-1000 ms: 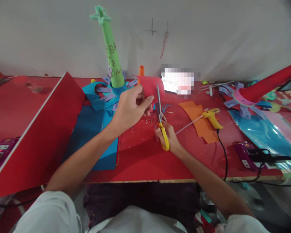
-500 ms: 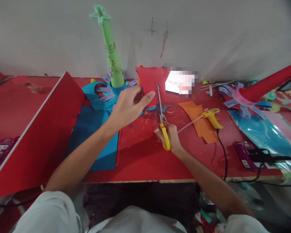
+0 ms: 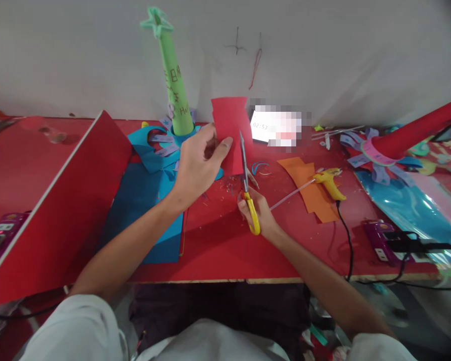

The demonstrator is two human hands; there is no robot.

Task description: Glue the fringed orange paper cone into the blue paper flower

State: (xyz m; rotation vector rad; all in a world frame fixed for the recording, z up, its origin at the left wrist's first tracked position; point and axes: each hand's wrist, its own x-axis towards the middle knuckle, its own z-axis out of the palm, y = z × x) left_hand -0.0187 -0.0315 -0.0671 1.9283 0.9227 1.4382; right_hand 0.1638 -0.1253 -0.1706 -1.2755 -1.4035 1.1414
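Observation:
My left hand (image 3: 197, 168) pinches a small red paper sheet (image 3: 231, 125) and holds it upright above the red table (image 3: 218, 245). My right hand (image 3: 257, 213) grips yellow-handled scissors (image 3: 247, 188). Their blades point up along the right edge of the red sheet. Tiny paper scraps lie on the table below the blades.
A green paper cone with a star top (image 3: 173, 75) stands on blue paper at the back. A big red board (image 3: 56, 210) leans at the left over a blue sheet (image 3: 146, 210). A yellow glue gun (image 3: 328, 181) lies on orange paper (image 3: 308, 188), its cord running to the front edge. A red cone (image 3: 417, 131) lies right.
My left hand has lifted and turned the red sheet from folded low to upright. The scissors have stayed at its right edge.

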